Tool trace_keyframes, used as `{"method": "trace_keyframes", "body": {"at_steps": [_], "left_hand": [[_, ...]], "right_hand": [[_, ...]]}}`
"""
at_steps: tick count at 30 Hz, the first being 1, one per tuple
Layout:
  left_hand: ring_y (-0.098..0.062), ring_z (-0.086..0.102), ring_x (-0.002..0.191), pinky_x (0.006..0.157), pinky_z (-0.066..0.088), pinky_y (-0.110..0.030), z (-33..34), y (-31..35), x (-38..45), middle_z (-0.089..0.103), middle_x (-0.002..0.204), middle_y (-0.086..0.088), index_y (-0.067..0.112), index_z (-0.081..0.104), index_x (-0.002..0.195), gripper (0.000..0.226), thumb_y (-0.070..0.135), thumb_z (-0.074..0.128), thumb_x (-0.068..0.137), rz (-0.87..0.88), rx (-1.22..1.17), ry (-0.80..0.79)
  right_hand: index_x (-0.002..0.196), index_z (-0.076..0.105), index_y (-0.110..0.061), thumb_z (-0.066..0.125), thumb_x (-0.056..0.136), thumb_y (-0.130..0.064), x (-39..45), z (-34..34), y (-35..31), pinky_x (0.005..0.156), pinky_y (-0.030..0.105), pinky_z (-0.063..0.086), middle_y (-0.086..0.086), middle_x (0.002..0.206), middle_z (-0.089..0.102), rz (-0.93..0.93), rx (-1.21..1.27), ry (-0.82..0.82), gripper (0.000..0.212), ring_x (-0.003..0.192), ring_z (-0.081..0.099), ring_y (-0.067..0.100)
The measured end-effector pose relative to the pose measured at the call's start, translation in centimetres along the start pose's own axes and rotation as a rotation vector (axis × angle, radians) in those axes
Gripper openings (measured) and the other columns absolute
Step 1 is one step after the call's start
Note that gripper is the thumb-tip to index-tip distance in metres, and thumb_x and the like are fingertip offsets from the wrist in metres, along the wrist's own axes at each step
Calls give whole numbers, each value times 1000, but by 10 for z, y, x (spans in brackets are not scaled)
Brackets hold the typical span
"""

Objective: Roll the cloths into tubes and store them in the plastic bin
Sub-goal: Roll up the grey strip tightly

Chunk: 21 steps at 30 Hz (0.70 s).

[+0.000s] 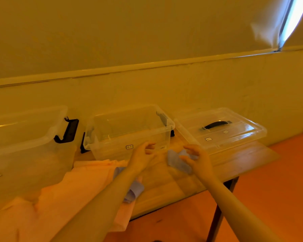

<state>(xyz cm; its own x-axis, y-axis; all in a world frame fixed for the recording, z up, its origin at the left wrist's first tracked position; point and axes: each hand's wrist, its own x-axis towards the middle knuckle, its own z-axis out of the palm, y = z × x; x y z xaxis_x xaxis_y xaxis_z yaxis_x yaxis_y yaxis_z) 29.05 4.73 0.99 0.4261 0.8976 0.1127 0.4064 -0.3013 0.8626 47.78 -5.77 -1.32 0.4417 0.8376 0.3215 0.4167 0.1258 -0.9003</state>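
Two hands hover by the bin: left hand loose, empty; right hand fingering a blue cloth. Rolling it comes next.

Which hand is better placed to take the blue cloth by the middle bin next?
Right, probably. The right hand hovers directly over the blue cloth, while the left hand sits beside it, nearer the bin.
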Motion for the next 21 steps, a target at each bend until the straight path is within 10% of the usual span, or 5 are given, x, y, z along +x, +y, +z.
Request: {"method": "trace_keyframes", "body": {"at_steps": [8,14,21], "left_hand": [[-1,53,68,60,44,-8,-90,-43,-61,58,85,5,11,62,109,27,3,66,84,48,11,257],[-5,53,76,60,43,-11,-105,-67,-89,55,102,0,15,56,120,36,8,63,85,-52,81,98],[-11,59,100,74,52,-16,-101,-72,-101,58,120,-1,16,52,129,55,8,73,78,-47,14,-124]], "right_hand": [[127,53,-13,72,83,-16,-42,93,-45,64,31,56,6,123,57,125,36,-300,48,92,63,19],[137,42,-19,83,70,-30,-67,143,-48,82,24,41,2,139,44,93,-159,-539,80,123,46,22],[127,52,-11,76,78,-9,-78,150,-42,85,28,47,9,125,55,92,-83,-463,55,115,53,24]]}}
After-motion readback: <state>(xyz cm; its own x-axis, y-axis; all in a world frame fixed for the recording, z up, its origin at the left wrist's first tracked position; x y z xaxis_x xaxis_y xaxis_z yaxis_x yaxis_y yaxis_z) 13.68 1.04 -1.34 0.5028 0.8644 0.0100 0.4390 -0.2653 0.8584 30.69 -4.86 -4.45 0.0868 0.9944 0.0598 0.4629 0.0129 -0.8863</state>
